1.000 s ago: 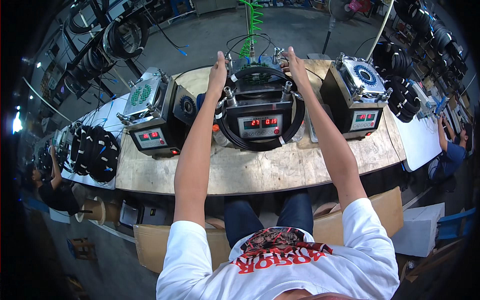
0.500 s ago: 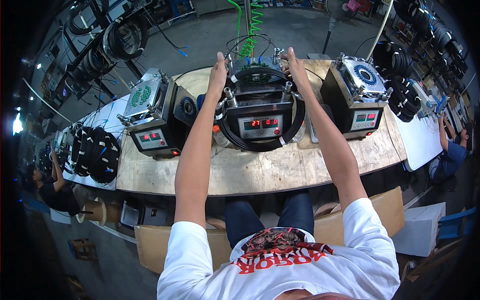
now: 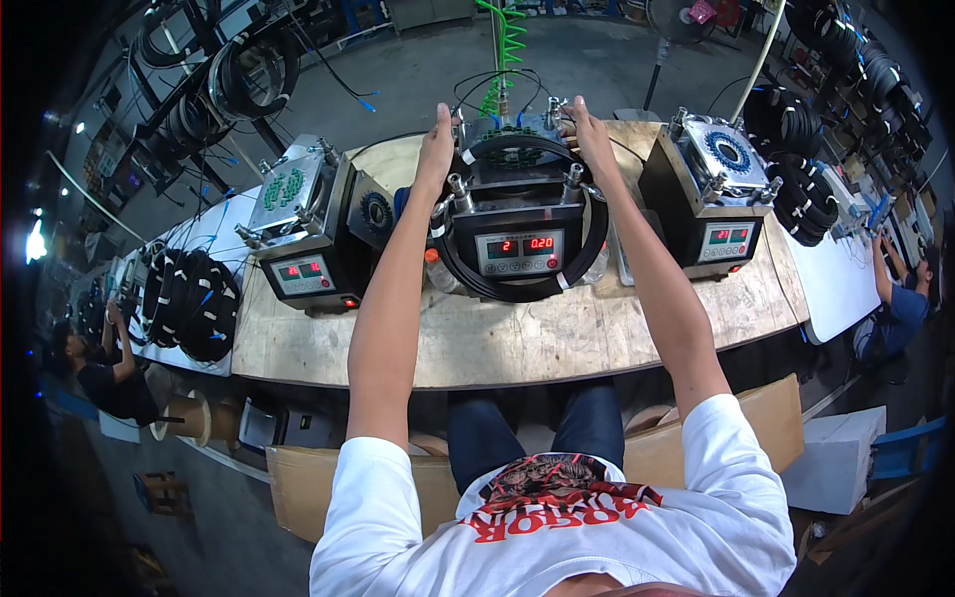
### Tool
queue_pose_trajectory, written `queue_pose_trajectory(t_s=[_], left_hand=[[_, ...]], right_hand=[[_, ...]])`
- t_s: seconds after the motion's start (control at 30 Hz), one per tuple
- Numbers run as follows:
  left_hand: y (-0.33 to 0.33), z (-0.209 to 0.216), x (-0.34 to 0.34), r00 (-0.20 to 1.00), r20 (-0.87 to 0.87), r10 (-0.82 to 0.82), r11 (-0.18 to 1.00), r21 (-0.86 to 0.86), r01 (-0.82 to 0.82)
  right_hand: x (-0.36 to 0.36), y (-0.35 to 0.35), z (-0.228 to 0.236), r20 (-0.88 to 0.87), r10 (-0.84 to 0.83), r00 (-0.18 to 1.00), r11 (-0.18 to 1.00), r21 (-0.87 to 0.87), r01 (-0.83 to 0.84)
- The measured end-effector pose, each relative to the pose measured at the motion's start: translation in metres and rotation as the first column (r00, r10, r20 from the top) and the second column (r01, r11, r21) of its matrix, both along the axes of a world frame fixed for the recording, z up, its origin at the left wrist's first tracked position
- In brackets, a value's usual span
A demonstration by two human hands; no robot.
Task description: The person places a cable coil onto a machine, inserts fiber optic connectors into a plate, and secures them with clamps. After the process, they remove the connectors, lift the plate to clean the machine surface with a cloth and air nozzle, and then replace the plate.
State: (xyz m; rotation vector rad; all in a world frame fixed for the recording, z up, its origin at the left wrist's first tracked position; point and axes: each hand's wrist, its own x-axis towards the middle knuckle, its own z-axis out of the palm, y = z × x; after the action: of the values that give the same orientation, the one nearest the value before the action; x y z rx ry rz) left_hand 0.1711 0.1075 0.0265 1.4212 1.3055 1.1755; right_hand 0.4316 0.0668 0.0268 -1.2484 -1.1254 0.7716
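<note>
Centre machine [image 3: 515,224]: a black metal box with a steel top plate, corner posts and a front panel of red digits, standing on a pale, worn plywood table [image 3: 517,343]. A coil [image 3: 517,284] of thin black cable, round and banded with white tape, is looped around the machine; its lower arc hangs across the front panel, its upper arc lies over the top plate.

Left hand [image 3: 436,139]: the grip is closed on the coil at the machine's upper left corner. Right hand [image 3: 594,134]: fingers are wrapped over the coil at the upper right corner.

Two like machines flank it, one left [image 3: 303,224], one right [image 3: 711,194]. Stacks of finished black coils [image 3: 189,303] lie on a white surface at far left. A green spiral hose [image 3: 505,40] hangs behind the centre machine.
</note>
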Motion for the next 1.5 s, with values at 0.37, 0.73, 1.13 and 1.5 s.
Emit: queue_pose_trajectory(t_s=[0.37, 0.73, 1.13, 1.5], left_hand=[[-0.005, 0.007, 0.001, 0.999, 0.012, 0.04, 0.996, -0.083, -0.038], [-0.002, 0.0, 0.001, 0.999, 0.037, 0.002, 1.0, 0.013, -0.002], [0.006, -0.005, -0.006, 0.999, -0.035, 0.019, 1.0, -0.022, -0.02], [-0.004, 0.001, 0.005, 0.999, 0.01, 0.037, 0.999, 0.027, -0.038]], right_hand=[[0.0, 0.0, 0.002, 0.077, 0.025, 0.997, 0.999, -0.038, -0.022], [0.002, 0.005, -0.005, -0.008, 0.014, 1.0, 1.0, 0.02, -0.014], [-0.001, 0.0, 0.002, 0.022, 0.018, 1.0, 0.998, -0.069, -0.016], [0.004, 0.0, 0.0, 0.024, 0.009, 1.0, 1.0, -0.009, -0.009]])
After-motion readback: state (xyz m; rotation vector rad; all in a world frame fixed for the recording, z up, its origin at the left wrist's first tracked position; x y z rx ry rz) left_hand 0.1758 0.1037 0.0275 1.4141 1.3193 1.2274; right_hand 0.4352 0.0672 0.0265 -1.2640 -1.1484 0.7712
